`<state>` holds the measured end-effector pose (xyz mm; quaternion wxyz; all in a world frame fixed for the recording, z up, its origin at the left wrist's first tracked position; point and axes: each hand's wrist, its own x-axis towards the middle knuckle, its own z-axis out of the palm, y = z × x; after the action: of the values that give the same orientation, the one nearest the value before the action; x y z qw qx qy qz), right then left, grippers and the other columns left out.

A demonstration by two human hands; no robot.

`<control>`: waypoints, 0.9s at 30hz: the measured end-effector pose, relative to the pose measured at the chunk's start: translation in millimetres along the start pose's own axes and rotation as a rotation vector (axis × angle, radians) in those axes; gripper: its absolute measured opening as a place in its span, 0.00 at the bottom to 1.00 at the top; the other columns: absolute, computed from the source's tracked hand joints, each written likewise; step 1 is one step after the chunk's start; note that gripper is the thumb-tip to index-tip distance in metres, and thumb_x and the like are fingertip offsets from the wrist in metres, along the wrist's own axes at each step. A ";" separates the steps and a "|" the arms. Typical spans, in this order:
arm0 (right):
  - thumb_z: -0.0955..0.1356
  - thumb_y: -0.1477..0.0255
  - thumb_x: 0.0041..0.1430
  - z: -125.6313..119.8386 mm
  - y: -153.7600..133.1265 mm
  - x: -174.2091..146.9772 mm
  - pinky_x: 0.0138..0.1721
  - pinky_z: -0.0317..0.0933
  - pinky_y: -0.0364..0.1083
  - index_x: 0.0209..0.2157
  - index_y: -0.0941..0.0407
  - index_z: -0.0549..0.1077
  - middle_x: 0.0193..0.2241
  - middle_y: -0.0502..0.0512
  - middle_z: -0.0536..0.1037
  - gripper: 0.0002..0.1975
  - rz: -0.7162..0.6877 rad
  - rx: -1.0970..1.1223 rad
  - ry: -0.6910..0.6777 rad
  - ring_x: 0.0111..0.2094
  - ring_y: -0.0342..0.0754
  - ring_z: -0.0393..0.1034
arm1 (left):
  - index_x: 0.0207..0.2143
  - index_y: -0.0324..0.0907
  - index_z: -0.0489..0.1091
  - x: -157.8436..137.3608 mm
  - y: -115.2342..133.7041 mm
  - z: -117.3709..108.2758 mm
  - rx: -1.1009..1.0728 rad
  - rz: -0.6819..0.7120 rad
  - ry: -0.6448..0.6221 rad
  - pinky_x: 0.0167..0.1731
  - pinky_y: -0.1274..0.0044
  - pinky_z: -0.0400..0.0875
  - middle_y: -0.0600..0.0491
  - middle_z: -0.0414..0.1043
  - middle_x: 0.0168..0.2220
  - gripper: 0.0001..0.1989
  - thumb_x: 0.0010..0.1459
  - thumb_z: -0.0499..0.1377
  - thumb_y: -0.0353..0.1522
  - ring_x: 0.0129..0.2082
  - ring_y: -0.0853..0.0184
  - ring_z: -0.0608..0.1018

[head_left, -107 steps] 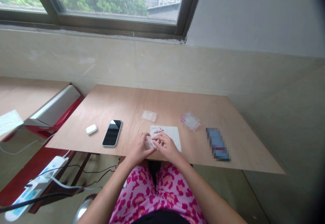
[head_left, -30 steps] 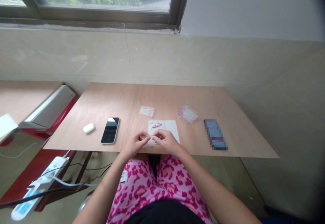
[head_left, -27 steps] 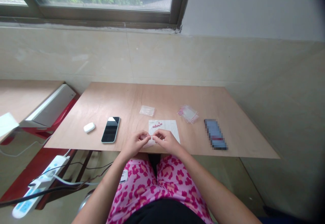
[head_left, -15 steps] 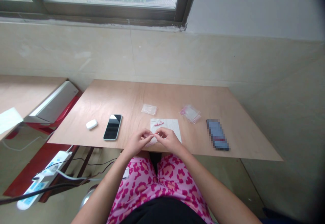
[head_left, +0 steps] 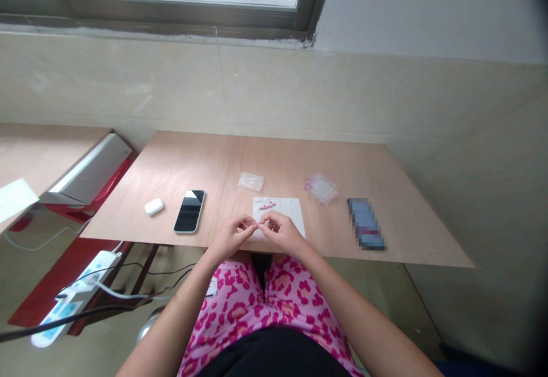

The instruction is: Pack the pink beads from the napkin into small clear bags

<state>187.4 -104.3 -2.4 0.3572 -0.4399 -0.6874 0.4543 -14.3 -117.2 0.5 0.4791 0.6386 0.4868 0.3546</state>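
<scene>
My left hand (head_left: 233,234) and my right hand (head_left: 280,232) meet fingertip to fingertip at the table's near edge, both in a pinch. Whatever lies between the fingertips is tiny and cannot be made out; a hint of pink or red shows there. Beneath and behind the hands lies a sheet of white paper (head_left: 293,211). Several small pink-red pieces (head_left: 268,206) rest on its upper left part, just beyond my fingers.
On the wooden table (head_left: 205,154) lie a clear plastic bag (head_left: 251,181), a pile of clear bags with pink edges (head_left: 321,187), a phone (head_left: 190,211), a white earbud case (head_left: 154,206) and a blurred-out dark device (head_left: 367,224). A power strip (head_left: 77,303) with cables is at lower left.
Both hands stay together in nearly the same pose, with slight finger movement. The whole view has shifted a little; the objects on the table have not moved.
</scene>
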 end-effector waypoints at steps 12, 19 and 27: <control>0.68 0.67 0.60 1.8 -0.1 -0.3 0.26 0.55 0.43 0.31 0.55 0.72 0.25 0.48 0.71 0.06 0.018 0.013 0.079 0.23 0.43 0.60 | 0.37 0.41 0.79 2.3 3.2 1.3 -0.026 -0.054 0.038 0.38 0.73 0.70 0.48 0.80 0.37 0.15 0.62 0.63 0.44 0.36 0.62 0.78; 0.68 0.67 0.62 3.1 4.5 -0.1 0.27 0.56 0.43 0.34 0.54 0.73 0.29 0.50 0.73 0.06 -0.016 0.006 0.062 0.25 0.43 0.62 | 0.37 0.41 0.80 1.6 5.3 -1.8 -0.008 -0.017 0.028 0.39 0.72 0.70 0.48 0.80 0.36 0.15 0.63 0.62 0.43 0.37 0.61 0.78; 0.68 0.68 0.62 2.2 1.2 -0.3 0.30 0.58 0.44 0.33 0.54 0.74 0.31 0.52 0.74 0.06 -0.059 -0.023 0.071 0.28 0.45 0.64 | 0.36 0.41 0.80 1.8 1.7 1.8 0.020 -0.033 0.047 0.37 0.73 0.69 0.49 0.80 0.35 0.13 0.62 0.63 0.42 0.34 0.63 0.77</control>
<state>185.9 -105.0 -4.3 0.3896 -0.4392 -0.6921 0.4199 -11.6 -116.1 1.6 0.4669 0.6266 0.5119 0.3568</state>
